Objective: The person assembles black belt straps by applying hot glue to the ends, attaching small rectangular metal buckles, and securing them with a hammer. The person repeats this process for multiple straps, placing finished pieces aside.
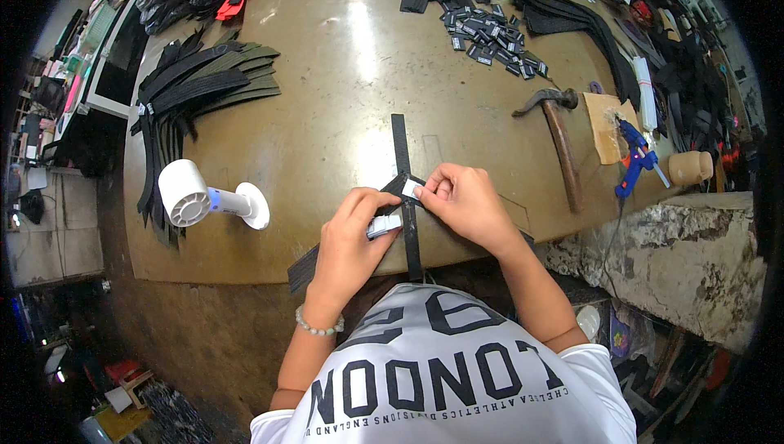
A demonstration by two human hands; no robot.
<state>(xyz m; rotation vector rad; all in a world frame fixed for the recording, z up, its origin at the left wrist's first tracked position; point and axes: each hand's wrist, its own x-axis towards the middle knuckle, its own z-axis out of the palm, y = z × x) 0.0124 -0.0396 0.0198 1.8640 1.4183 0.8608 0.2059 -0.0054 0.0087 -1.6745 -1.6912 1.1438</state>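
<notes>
Both hands meet at the near edge of the worn brown worktable (343, 76), where two long black straps (401, 158) cross. The left hand (349, 244) pinches a small white label (383, 225) against one strap; the right hand (465, 203) grips another at the crossing. A wooden-handled hammer (559, 138) lies to the right.

Small craft workshop: worn brown workbench (343, 76) piled with black straps (204, 84), small black tags (490, 35), a hammer (559, 138), blue glue gun (633, 158), white handheld fan (208, 197); cluttered shelves around.
</notes>
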